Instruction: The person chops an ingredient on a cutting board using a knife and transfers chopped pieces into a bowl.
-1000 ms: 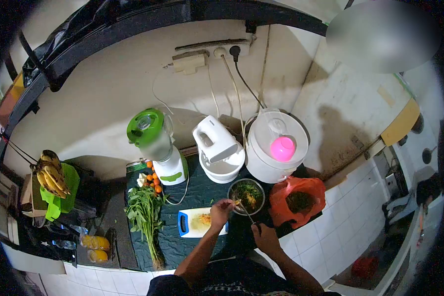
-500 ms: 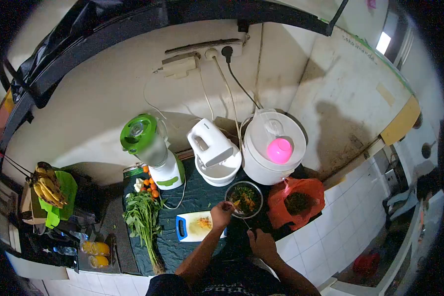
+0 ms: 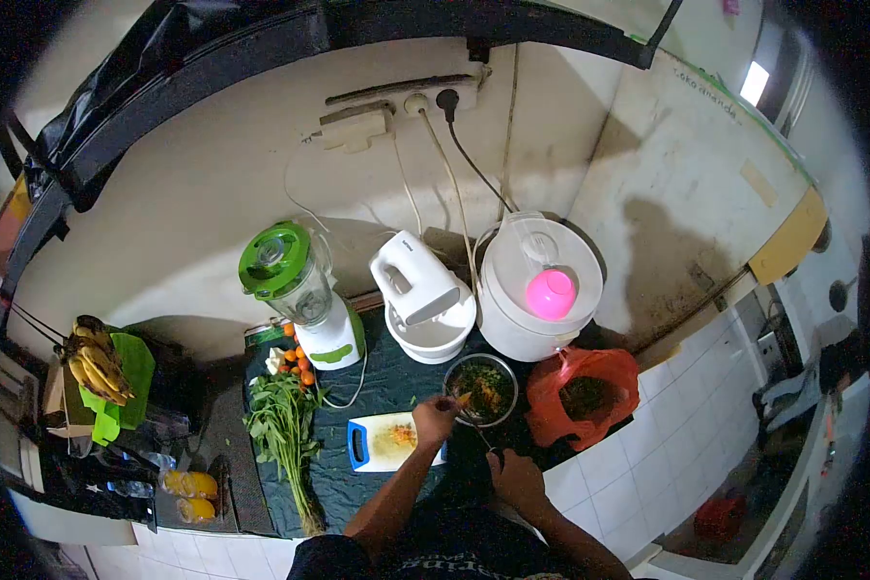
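A round metal bowl contains chopped greens with orange bits. At its left rim, my left hand is closed in a pinch on a small orange piece that looks like carrot. My right hand, below the bowl, is closed around a knife; its thin blade points up and left toward the left hand and the bowl. Under my left wrist lies a white cutting board with a blue handle end and orange scraps on it.
A red plastic bag of greens stands right of the bowl. Behind are a rice cooker carrying a pink bowl, a hand mixer on its white bowl, and a green-lidded blender. Leafy greens and tomatoes lie left.
The knife's blade has swung a little, up toward the bowl and the left hand. Both hands stay in nearly the same places, and the whole view has shifted slightly.
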Action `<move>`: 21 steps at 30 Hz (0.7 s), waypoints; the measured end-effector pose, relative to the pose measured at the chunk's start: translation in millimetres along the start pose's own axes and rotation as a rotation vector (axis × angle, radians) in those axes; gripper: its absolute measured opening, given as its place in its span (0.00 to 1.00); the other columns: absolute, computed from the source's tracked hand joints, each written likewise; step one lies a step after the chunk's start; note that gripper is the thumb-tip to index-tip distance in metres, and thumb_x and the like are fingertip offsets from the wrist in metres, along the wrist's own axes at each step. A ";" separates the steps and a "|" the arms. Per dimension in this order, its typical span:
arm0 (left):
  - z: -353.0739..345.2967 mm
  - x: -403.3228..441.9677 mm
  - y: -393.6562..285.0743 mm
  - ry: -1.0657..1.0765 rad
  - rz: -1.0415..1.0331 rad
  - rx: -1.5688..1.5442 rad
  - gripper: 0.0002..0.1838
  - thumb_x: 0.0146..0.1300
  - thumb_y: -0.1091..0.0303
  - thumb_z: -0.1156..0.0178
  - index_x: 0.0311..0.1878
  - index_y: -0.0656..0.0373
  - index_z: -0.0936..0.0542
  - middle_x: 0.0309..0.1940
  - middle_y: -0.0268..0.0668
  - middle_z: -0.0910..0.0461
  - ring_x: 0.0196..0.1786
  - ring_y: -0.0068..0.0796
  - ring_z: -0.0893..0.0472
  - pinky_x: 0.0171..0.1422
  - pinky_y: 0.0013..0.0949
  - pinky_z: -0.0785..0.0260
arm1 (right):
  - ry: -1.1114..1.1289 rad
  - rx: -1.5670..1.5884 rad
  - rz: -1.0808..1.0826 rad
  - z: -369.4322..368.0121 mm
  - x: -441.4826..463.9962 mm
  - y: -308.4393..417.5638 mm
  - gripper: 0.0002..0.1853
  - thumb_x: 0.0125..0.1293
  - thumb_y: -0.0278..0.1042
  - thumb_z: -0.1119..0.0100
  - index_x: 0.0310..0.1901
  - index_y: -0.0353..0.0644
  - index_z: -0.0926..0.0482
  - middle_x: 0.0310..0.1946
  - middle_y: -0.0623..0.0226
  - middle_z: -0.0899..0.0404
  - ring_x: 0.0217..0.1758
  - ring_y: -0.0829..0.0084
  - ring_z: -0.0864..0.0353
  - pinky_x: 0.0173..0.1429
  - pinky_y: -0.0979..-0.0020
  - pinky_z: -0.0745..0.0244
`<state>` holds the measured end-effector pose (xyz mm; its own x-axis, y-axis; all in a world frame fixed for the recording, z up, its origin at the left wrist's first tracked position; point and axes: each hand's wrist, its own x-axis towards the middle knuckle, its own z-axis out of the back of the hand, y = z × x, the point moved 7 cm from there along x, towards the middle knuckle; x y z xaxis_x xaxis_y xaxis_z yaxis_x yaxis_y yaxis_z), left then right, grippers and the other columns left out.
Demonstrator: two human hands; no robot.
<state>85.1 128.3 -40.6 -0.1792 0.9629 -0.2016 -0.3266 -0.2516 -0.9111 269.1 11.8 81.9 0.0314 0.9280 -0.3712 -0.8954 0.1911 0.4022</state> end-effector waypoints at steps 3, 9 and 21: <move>3.3 -4.3 -7.4 -0.023 -0.048 0.012 0.10 0.52 0.68 0.28 0.36 0.62 0.14 0.31 0.41 0.13 0.34 0.29 0.13 0.42 0.32 0.22 | -0.067 -0.079 0.018 -2.5 1.1 -1.6 0.27 0.74 0.57 0.55 0.37 0.36 0.24 0.26 0.44 0.21 0.32 0.44 0.18 0.37 0.47 0.22; 6.8 -8.8 -19.8 -0.041 -0.039 -0.006 0.10 0.50 0.69 0.27 0.35 0.62 0.14 0.32 0.41 0.13 0.34 0.30 0.13 0.43 0.32 0.22 | -0.280 -0.215 0.186 -1.7 8.1 1.6 0.23 0.73 0.53 0.50 0.31 0.39 0.25 0.20 0.54 0.22 0.22 0.54 0.18 0.25 0.55 0.22; -5.3 -2.2 -5.5 -0.001 0.031 -0.085 0.11 0.53 0.66 0.26 0.35 0.62 0.14 0.30 0.40 0.13 0.33 0.25 0.15 0.41 0.30 0.23 | -0.352 -0.236 0.203 16.1 33.5 -2.6 0.20 0.71 0.52 0.47 0.33 0.40 0.23 0.18 0.54 0.21 0.23 0.55 0.16 0.29 0.55 0.21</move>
<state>92.2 128.1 -37.1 -0.1892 0.9546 -0.2303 -0.2411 -0.2725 -0.9315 279.6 47.5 81.9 -0.0432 0.9989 0.0179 -0.9743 -0.0461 0.2206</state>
